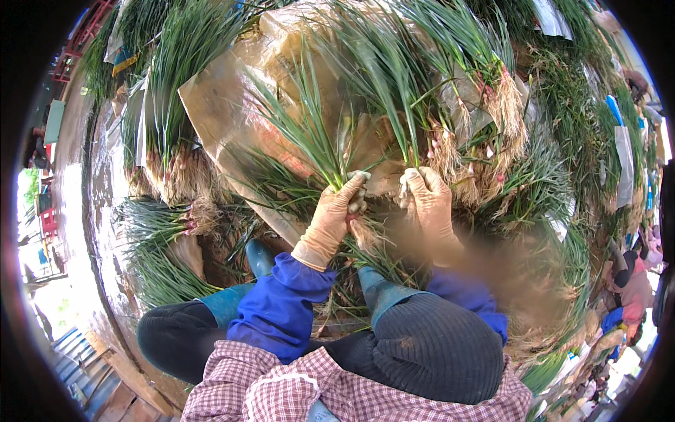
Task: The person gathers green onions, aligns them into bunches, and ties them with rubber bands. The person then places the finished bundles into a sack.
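My left hand [337, 211], in a pale rubber glove, is closed around a small bunch of green onions [319, 142]. The leaves fan upward from the fist, and a reddish bulb with pale roots [364, 232] hangs below it. To its right, my right hand [428, 198], gloved the same way, pinches the lower part of a few long green leaves [408, 126]; their root end is hidden by the fingers. A blurred brown smear covers part of the right wrist. Just beyond the right hand lie loose onions with pinkish bulbs and stringy roots [445, 147].
A tan plastic sheet [216, 105] printed with writing lies ahead under the leaves. Bundled onions [179, 169] stand at the left, with another bunch [203, 219] nearer. Teal boots [387, 295] are below my hands. Onion heaps [559, 105] and a person in pink [635, 285] are at the right.
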Available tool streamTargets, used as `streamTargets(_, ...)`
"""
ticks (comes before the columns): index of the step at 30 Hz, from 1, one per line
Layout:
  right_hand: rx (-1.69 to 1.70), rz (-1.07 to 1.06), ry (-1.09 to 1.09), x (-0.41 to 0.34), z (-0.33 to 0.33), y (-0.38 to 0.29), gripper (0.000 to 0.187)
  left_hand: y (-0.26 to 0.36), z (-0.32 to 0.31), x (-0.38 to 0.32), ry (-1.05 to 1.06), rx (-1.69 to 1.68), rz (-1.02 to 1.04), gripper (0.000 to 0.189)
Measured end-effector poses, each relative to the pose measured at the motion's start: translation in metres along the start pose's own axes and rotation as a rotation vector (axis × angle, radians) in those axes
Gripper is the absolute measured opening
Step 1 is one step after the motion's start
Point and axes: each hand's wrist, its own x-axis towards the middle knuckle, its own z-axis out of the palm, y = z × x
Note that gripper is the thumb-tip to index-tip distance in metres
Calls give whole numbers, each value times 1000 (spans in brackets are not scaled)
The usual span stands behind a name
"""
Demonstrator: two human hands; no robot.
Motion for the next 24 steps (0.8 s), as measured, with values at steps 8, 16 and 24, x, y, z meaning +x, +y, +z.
streamTargets(8,-410,-14,-364,-12,7,11,19,-15,-10,-20,-120,75,-25,19)
streamTargets(16,-54,146,-326,17,11,2,27,-21,-18,-20,-75,16,-70,17)
streamTargets(24,-359,-77,-150,8,12,23,26,-28,-11,-23,-16,128,48,28)
